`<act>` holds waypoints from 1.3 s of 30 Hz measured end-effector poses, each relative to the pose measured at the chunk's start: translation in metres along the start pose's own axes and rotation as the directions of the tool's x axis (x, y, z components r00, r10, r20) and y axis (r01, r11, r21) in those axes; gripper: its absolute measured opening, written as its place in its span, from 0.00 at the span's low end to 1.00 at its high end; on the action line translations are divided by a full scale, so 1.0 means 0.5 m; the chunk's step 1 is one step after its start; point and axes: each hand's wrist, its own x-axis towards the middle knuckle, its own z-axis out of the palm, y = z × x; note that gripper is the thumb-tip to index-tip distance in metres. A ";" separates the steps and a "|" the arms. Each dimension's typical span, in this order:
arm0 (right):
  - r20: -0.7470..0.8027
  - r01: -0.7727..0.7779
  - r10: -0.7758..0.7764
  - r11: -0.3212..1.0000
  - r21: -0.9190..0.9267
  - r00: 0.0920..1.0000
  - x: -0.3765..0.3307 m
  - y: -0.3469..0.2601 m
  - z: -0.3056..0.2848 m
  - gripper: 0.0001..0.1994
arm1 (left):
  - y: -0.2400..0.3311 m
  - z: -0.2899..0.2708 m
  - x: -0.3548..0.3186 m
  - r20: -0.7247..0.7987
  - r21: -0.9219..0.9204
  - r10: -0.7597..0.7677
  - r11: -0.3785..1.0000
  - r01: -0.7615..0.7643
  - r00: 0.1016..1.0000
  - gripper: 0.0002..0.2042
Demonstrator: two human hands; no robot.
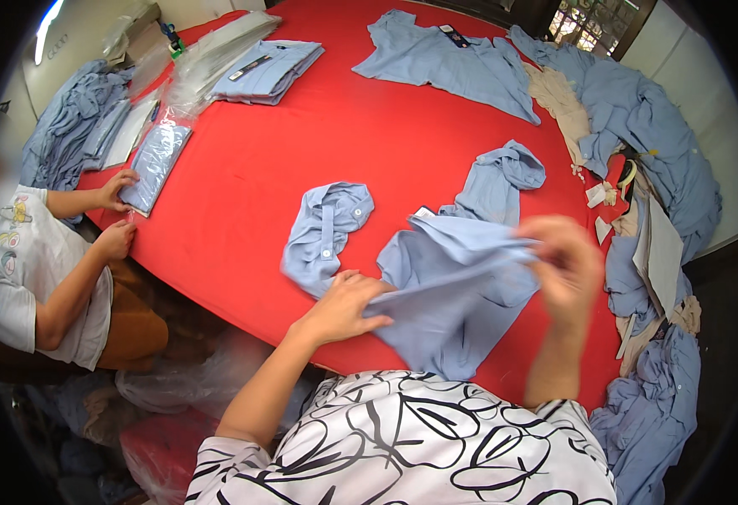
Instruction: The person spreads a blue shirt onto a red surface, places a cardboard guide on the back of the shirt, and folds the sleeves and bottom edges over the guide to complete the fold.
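A light blue shirt (453, 278) lies bunched on the red-covered table in front of me. One sleeve with buttons and a tab (327, 223) stretches out to the left, and another part (503, 181) reaches away on the right. My left hand (348, 307) grips the shirt's near left edge, thumb below and fingers above the cloth. Blurred by motion, my right hand (567, 261) pinches a raised fold of the shirt, pulling the fabric up in a slant between both hands. A small white label (423, 212) shows at the shirt's far edge.
At the left, a co-worker's hands (119, 202) hold a bagged folded shirt (157, 164). Folded shirts (268, 71) and clear plastic bags (209, 63) lie at the far left. A tagged shirt (449, 59) is spread at the back; heaped blue garments (647, 126) line the right edge.
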 end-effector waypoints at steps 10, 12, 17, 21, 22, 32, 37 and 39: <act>-0.288 0.075 -0.127 0.980 -0.184 0.949 -0.099 -0.283 -0.366 0.11 | 0.052 -0.005 0.085 0.122 0.169 0.290 0.936 -0.308 0.949 0.12; -0.337 0.006 -0.089 0.971 -0.238 0.937 -0.088 -0.293 -0.408 0.11 | 0.058 -0.034 0.087 0.200 -0.107 0.122 0.989 -0.102 0.972 0.14; -0.515 -0.383 0.115 0.806 -0.452 0.849 0.071 -0.104 -0.529 0.13 | 0.062 -0.328 0.201 -0.235 0.046 -0.036 0.998 0.048 0.971 0.17; -0.484 -0.170 -0.398 0.609 -0.775 0.779 0.216 -0.058 -0.573 0.11 | 0.273 -0.614 0.324 -0.660 0.632 0.708 0.704 -0.325 0.250 0.16; -0.460 -0.072 -0.518 0.604 -0.794 0.721 0.248 -0.116 -0.529 0.11 | 0.340 -0.640 0.290 -0.681 0.646 0.703 0.709 -0.282 0.206 0.13; -0.393 -0.271 -0.221 0.434 -0.859 0.893 0.017 -0.081 -0.297 0.06 | 0.181 -0.641 0.029 -0.648 0.746 0.544 0.595 0.300 0.533 0.19; -0.193 -0.179 0.027 0.520 -0.835 0.981 -0.178 -0.029 -0.154 0.09 | 0.015 -0.432 -0.091 -0.555 0.408 -0.047 0.855 0.321 0.831 0.30; -0.159 -0.240 0.188 0.568 -0.788 0.969 -0.264 0.018 -0.126 0.09 | -0.054 -0.361 -0.128 -0.502 0.211 -0.172 0.926 0.312 0.848 0.33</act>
